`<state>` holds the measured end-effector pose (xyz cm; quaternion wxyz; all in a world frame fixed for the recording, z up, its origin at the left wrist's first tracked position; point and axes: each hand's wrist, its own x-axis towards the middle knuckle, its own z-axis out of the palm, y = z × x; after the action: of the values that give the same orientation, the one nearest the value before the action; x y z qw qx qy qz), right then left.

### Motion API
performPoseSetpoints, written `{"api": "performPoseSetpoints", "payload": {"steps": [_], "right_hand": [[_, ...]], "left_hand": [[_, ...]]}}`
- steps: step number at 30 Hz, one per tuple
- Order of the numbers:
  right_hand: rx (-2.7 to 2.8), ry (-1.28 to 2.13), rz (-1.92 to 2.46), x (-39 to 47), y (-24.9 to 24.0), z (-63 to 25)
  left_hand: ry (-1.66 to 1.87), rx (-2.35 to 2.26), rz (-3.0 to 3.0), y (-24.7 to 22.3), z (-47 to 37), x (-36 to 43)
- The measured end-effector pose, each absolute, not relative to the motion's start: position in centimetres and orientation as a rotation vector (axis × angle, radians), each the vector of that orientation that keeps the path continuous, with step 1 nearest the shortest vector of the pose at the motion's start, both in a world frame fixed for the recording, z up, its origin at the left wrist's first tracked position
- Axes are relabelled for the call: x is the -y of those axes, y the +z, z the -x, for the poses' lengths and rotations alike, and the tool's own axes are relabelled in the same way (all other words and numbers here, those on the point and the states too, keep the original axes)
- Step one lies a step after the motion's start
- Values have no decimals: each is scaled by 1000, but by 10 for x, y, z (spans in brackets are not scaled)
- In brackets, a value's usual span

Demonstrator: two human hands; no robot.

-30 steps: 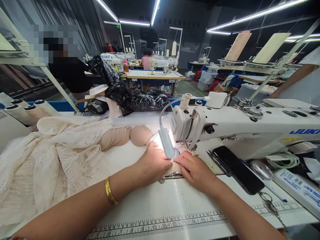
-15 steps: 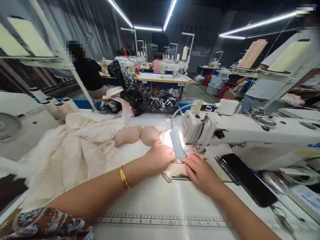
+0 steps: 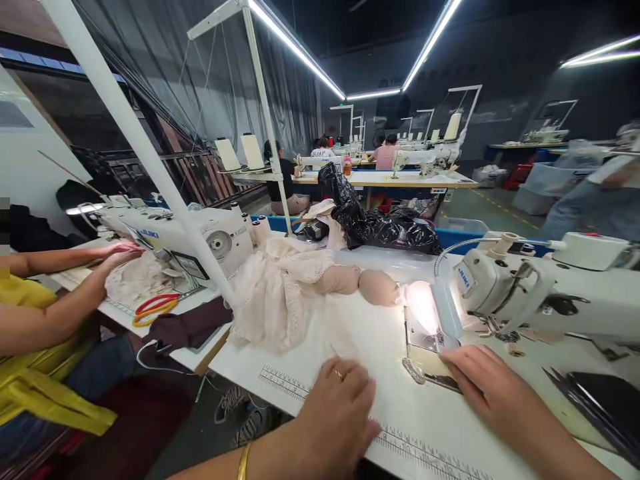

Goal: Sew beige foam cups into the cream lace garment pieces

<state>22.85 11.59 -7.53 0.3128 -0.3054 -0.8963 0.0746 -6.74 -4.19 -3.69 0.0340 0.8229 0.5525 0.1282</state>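
My left hand (image 3: pixel 345 403), loosely curled with thumb and forefinger apart, is over the white table (image 3: pixel 390 373) near its front edge; no held thing shows. My right hand (image 3: pixel 493 383) lies with fingers stretched out beside the needle plate area of the sewing machine (image 3: pixel 550 280). A lit lamp (image 3: pixel 445 307) on a bendable neck shines on the machine's work area. Left of it lie two beige moulded cups (image 3: pixel 379 287), joined to a cream lace garment (image 3: pixel 280 287) bunched on the table. A small clear scrap (image 3: pixel 413 371) lies by the plate.
A dark phone (image 3: pixel 600 400) and tweezers lie at right. A printed ruler (image 3: pixel 285 383) runs along the table front. At left, a co-worker's hands (image 3: pixel 117 257) work on cloth at another machine, near red-and-yellow scissors (image 3: pixel 155 308). Black plastic bags (image 3: pixel 390 227) stand behind.
The view has swung left. My left hand has come away from the lamp-lit work area towards the table's front edge. My right hand stays near the machine plate.
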Motion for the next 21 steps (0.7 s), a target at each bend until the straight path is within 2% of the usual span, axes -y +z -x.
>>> {"api": "performPoseSetpoints", "payload": {"steps": [4,10,15,21], "right_hand": [[2455,269,664,-80,-36,-201],[2507,465,644,-52,-26,-169],[2570,394,704,-46,-29,-154],[2142,786,890,-17,-5,-159]], "left_hand": [[551,-1310,-2474,-33,52,65],[861,-1378,-2308,-36,63,66],[822,-1455,-2397,-50,66,61],[906,-1387,-2296,-52,71,53]]}}
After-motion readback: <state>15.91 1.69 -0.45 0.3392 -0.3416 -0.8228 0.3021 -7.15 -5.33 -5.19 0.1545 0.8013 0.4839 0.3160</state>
